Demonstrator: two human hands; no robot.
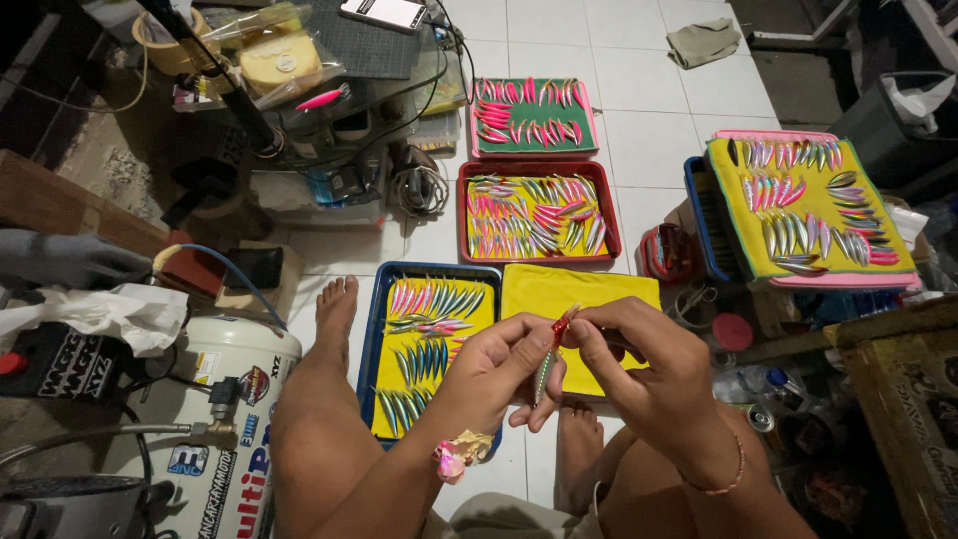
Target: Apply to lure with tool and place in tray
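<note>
Hands: both up over my lap; my left hand (489,364) and right hand (644,369) have fingers closed on one lure (552,351), red at the top, silver-green below.
Lure: upright between the fingertips, above the blue tray (377,329).
Done: I judge the blue tray part filled; red tray (464,215) and green tray (532,150) full.
Left: yellow mat (579,289) on the floor holds no lures.
</note>
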